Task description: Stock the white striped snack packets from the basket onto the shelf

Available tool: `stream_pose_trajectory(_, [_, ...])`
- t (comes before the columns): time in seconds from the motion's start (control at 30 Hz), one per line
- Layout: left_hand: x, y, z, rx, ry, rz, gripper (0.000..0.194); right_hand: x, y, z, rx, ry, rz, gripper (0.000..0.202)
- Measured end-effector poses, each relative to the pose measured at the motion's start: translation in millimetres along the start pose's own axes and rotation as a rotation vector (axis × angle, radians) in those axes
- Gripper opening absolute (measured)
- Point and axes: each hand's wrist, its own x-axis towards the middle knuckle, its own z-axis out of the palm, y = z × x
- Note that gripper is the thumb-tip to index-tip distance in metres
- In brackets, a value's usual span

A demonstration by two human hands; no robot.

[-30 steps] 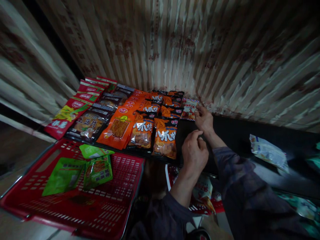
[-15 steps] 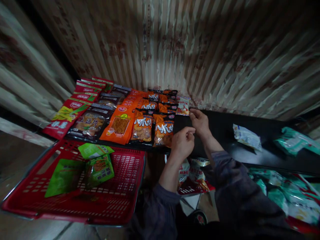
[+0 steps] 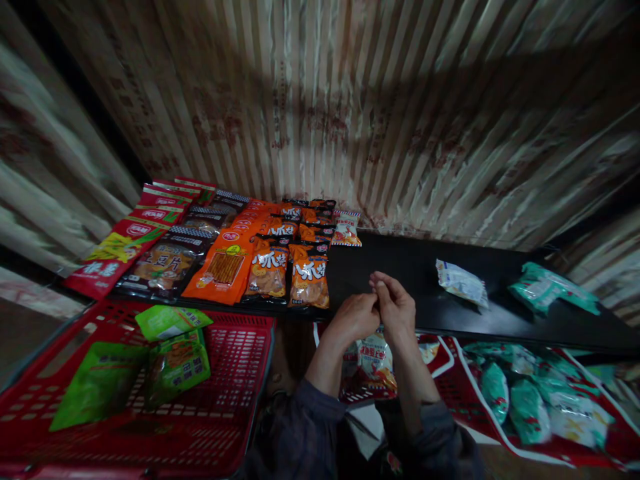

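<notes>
My left hand (image 3: 356, 316) and my right hand (image 3: 397, 303) meet over the front edge of the black shelf (image 3: 400, 260). Their fingertips touch, with fingers curled; whether anything small is between them is hidden. A small white-and-red snack bag (image 3: 347, 228) lies at the back of the shelf, right of rows of orange-and-black bags (image 3: 309, 277). Further left are an orange bag of sticks (image 3: 225, 263), dark bags (image 3: 163, 267) and red bags (image 3: 107, 263). Below my hands, white-and-red bags (image 3: 375, 360) sit in a basket.
A white-blue bag (image 3: 462, 283) and a green bag (image 3: 553, 290) lie on the shelf's right part. A red basket (image 3: 235, 373) with green packets (image 3: 100, 380) is at lower left; another basket (image 3: 565, 457) holds teal bags (image 3: 530, 410). A curtain (image 3: 325, 100) hangs behind.
My hands have drawn back from beside the small bag at the shelf's back to the front edge and come together. The view has shifted, bringing the right-hand basket further into view.
</notes>
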Motion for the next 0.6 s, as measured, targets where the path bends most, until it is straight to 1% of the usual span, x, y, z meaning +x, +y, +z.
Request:
stream_pose_trajectory(0.13, [-2, 1, 6.1, 0.043, -0.045, 0.008, 0.027, -13, -6, -6, -0.071, 0.006, -0.046, 0.035])
stream_pose_trajectory(0.23, [-3, 1, 6.7, 0.064, -0.068, 0.013, 0.027, -23, -8, -8, -0.153, 0.02, -0.095, 0.033])
stream_pose_trajectory(0.33, [-3, 0, 2.6, 0.071, -0.051, 0.008, 0.026, -26, -10, -5, -0.178, -0.029, -0.104, 0.034])
stream_pose_trajectory(0.4, [-4, -1, -1.5, 0.068, -0.01, -0.008, 0.026, -22, -13, 0, -0.16, -0.079, -0.101, 0.035])
stream_pose_trajectory(0.47, [-4, 0, -5.3, 0.055, 0.054, -0.032, 0.027, -16, -17, 5, -0.165, -0.107, -0.123, 0.035])
stream_pose_trajectory(0.53, [-5, 1, -7.0, 0.026, 0.132, -0.054, 0.03, -10, -20, 8, -0.236, -0.111, -0.17, 0.037])
stream_pose_trajectory(0.6, [-7, 0, -5.2, -0.01, 0.208, -0.077, 0.033, -9, -19, 7, -0.358, -0.12, -0.207, 0.04])
